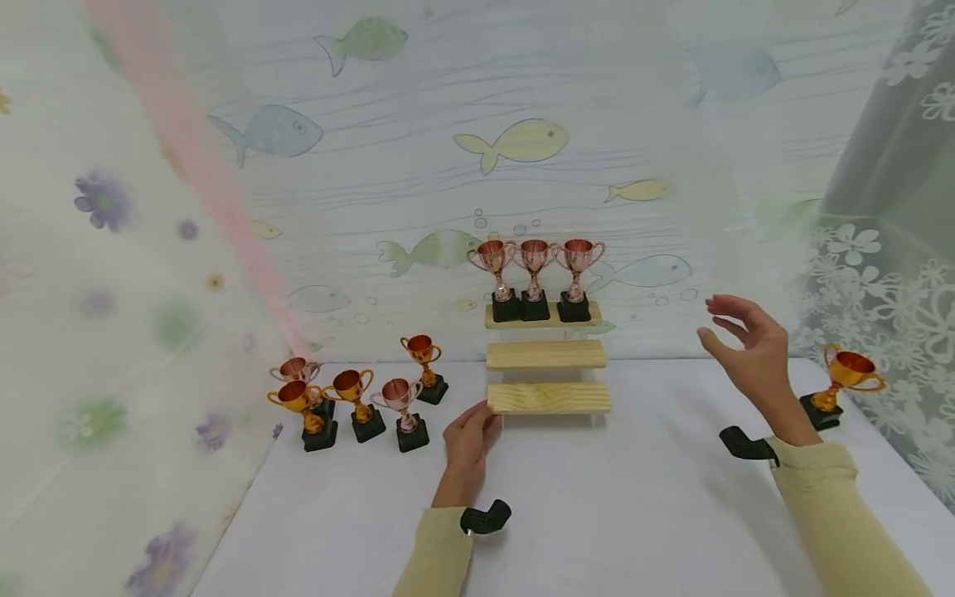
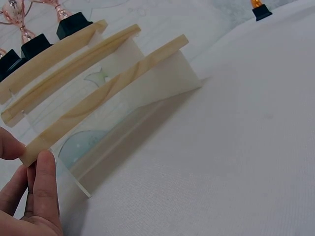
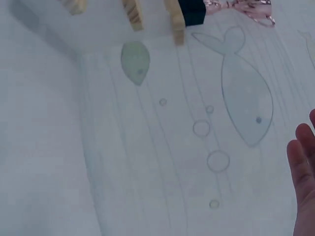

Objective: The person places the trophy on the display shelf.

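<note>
My left hand (image 1: 472,435) pinches the left end of the lowest wooden step of a three-step display stand (image 1: 548,398). In the left wrist view the thumb (image 2: 9,146) lies at the board's upper side and the fingers (image 2: 45,182) are under it, beside the clear side panel. Three rose-coloured trophy cups (image 1: 535,257) with black bases stand on the top step, the left two side by side. Raised in the air to the right of the stand, my right hand (image 1: 757,356) holds nothing, its fingers loosely bent and thumb apart.
On the table's left stand several gold and rose trophies, among them a gold trophy (image 1: 423,352) and a rose trophy (image 1: 399,398). Another gold trophy (image 1: 848,373) stands on the right, behind my right wrist. A fish-patterned curtain (image 1: 358,207) hangs behind the table (image 1: 597,514).
</note>
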Motion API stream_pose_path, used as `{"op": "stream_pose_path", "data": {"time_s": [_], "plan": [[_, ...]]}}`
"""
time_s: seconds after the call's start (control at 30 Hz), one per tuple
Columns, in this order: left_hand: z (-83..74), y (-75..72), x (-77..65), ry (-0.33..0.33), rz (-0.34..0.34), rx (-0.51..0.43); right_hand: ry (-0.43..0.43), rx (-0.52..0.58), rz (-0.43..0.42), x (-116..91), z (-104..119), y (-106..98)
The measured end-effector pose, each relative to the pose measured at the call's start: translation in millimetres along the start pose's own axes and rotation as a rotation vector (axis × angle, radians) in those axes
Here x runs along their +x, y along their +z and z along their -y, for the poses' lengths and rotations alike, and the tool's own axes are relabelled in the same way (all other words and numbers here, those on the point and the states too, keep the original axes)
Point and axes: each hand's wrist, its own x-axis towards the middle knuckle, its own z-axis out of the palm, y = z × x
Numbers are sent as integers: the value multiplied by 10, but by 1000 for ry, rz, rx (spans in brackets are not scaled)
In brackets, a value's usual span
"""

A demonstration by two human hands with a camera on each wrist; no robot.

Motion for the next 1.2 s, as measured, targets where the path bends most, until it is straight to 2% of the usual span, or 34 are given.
{"op": "stream_pose_path", "data": {"time_s": [0.2, 0.47, 0.67, 0.73, 0.93, 1.2], "plan": [[-1, -3, 21, -15, -20, 23, 47, -137, -68, -243, -19, -394], [-4, 4, 21, -19, -28, 21, 63, -275, -253, -502, -85, -903], [-5, 3, 24, -13, -24, 10, 108, -426, -345, -646, -165, -1234], [-5, 1, 30, -13, -25, 6, 167, -489, -367, -684, -192, -1316], [-18, 6, 16, -11, -25, 11, 454, -623, -365, -754, -252, -1461], [-8, 13, -5, -2, -23, 6, 545, -488, -294, -734, -543, -1453]]}}
